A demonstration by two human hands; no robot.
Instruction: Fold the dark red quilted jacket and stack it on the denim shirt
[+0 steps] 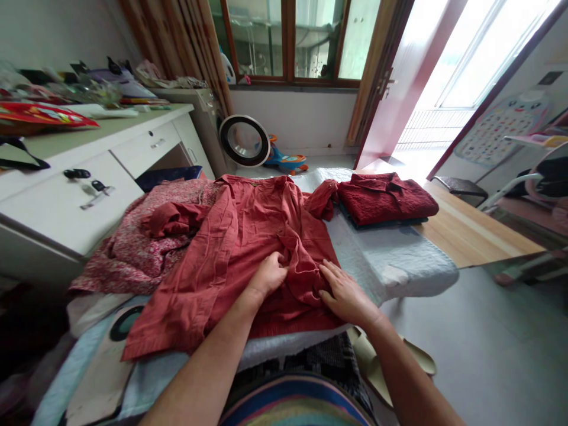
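Observation:
A coral-red shirt (248, 236) lies spread open on a padded board covered with pale cloth (399, 254). My left hand (268, 276) pinches the edge of the shirt's right-hand front panel near the middle. On the right part of the same panel rests my right hand (346, 290), fingers spread over the bunched fabric. Both sleeves are crumpled, one at each side. A folded dark red garment (386, 198) sits at the board's back right, on top of a dark blue-green one.
Pink patterned cloth (133, 231) is heaped left of the shirt. Further left stands a white cabinet (146, 148) with items on top. A washing machine with its round door open (244, 141) is behind. A wooden table (470, 231) is at the right, slippers (370, 361) on the floor.

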